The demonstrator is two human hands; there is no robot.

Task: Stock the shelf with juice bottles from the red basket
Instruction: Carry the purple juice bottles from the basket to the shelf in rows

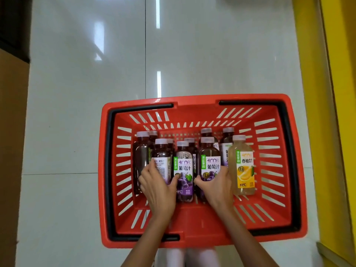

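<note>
Head view, red basket [200, 102], grape juice bottles [184, 170] labelled 100%, NFC

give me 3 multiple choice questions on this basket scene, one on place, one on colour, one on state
1. Where does the yellow juice bottle stand among the bottles?
A. far left
B. middle
C. far right

2. What colour is the basket?
A. red
B. blue
C. green

3. What is the right hand doing?
A. hanging clear of the basket
B. gripping a grape juice bottle
C. holding the basket's handle

Key: 1 C, it stands at the right end of the group. 2 A, its walls and rim are red. 3 B, its fingers wrap the bottle's label.
</note>
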